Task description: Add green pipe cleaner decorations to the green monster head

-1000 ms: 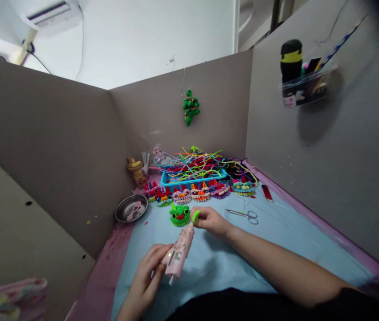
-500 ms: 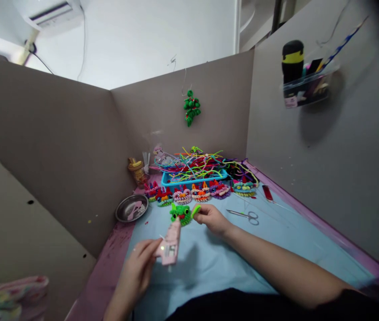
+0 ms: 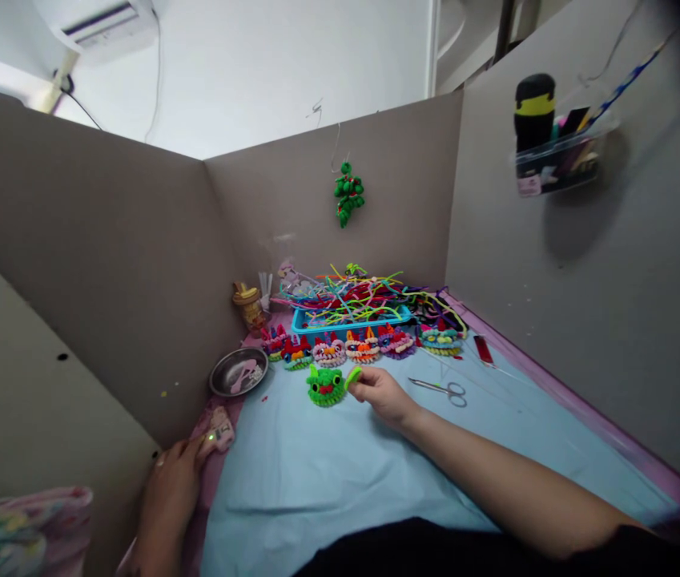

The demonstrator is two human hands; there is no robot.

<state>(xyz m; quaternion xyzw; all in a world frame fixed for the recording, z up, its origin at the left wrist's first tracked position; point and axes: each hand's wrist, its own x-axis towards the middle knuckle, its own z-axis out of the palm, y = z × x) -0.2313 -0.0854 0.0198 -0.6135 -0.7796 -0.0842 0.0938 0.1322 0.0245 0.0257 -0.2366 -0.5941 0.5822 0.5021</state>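
At the left table edge, my left hand (image 3: 172, 485) has its fingers closed on the rear of a pink hot glue gun (image 3: 223, 430) with a small light showing. My right hand (image 3: 384, 395) pinches a small bright-green pipe cleaner loop (image 3: 352, 376) between thumb and fingers. Just left of that loop sits a green fuzzy animal head (image 3: 326, 387) with round black eyes and a red mouth, on the blue cloth (image 3: 315, 457). Whether the loop touches the head I cannot tell.
Behind stands a blue tray (image 3: 300, 324) heaped with pipe cleaners, fronted by several colourful fuzzy heads (image 3: 362, 347). A metal bowl (image 3: 216, 385) is at left, scissors (image 3: 453, 393) at right. Grey partitions (image 3: 327, 240) enclose the table; a clear bin (image 3: 565, 164) hangs on the right one.
My left hand has carried the glue gun from in front of the green head, down and left to the table edge. My right hand keeps its pinch on the green loop in nearly the same place.
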